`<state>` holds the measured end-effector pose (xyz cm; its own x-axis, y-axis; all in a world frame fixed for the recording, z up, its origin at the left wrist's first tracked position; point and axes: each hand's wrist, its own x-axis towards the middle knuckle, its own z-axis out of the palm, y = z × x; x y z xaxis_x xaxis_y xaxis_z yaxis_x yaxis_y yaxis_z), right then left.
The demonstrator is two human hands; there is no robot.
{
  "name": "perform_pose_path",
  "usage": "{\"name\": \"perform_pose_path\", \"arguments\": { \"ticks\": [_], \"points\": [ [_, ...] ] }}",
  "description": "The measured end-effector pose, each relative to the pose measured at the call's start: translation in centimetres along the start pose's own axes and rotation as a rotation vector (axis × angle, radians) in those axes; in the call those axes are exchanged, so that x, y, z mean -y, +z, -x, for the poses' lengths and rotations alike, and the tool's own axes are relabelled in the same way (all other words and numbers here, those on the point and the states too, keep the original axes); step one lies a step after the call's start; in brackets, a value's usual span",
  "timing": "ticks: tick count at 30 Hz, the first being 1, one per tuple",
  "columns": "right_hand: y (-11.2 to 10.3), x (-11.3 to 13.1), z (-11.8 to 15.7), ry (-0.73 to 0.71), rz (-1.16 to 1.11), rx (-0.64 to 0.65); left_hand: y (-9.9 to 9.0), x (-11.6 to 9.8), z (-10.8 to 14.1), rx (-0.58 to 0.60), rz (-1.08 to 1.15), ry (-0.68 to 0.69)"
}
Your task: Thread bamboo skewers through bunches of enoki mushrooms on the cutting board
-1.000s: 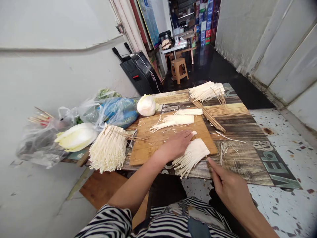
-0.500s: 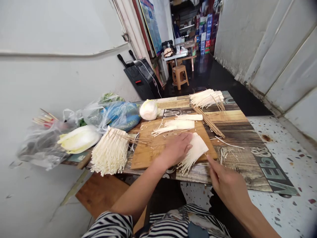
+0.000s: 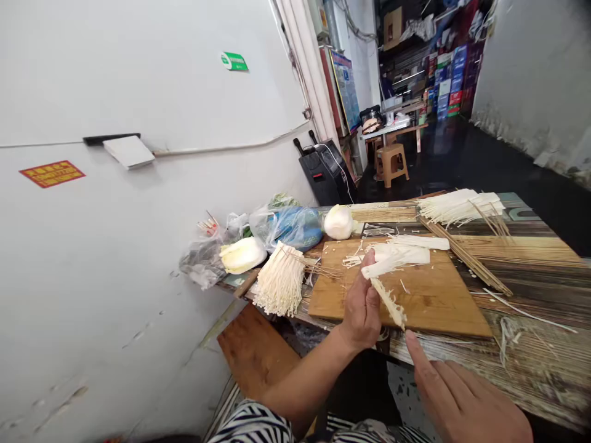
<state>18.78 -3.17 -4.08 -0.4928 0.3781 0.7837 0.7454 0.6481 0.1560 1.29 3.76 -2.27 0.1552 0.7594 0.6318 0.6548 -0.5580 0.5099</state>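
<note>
My left hand (image 3: 362,311) is raised on edge over the wooden cutting board (image 3: 438,304), its fingers and thumb against a thin bunch of enoki mushrooms (image 3: 388,304). The bunch's ragged end points toward my right hand (image 3: 455,384). That hand has its index finger stretched to the end of the bunch and its other fingers curled; whatever they grip is hidden. Flat enoki pieces (image 3: 415,253) lie at the back of the board. Left of it is a stack of enoki (image 3: 279,280) with thin wooden skewers (image 3: 318,267) sticking out.
Behind the board lie more enoki (image 3: 455,206) and a bundle of wooden skewers (image 3: 471,258). Cabbage pieces (image 3: 339,221) and plastic bags (image 3: 289,227) line the wall side. A black speaker (image 3: 325,172) and a brown stool (image 3: 391,165) stand beyond the table (image 3: 545,344).
The camera view has turned left. The flat enoki piece under my left hand is lifted and tilted. My left hand has gone from lying flat to upright, holding the mushrooms.
</note>
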Motion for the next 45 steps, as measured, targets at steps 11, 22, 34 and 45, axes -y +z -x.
{"name": "perform_pose_path", "arguments": {
  "ticks": [11,22,34,45],
  "points": [
    [-1.5,-4.2,-4.7,0.133,0.073,-0.061,-0.4,2.2,3.2,-0.259,-0.119,0.194],
    [4.9,-16.9,-13.7,0.443,0.451,0.491,1.5,4.1,5.6,-0.043,-0.181,0.226],
    [11.4,-31.2,-14.4,0.837,0.395,0.809,1.3,3.9,5.1,0.008,-0.221,0.244],
    [8.0,-19.4,-7.3,0.538,0.339,0.884,1.6,3.8,5.1,0.057,-0.265,0.255]
  ]
}}
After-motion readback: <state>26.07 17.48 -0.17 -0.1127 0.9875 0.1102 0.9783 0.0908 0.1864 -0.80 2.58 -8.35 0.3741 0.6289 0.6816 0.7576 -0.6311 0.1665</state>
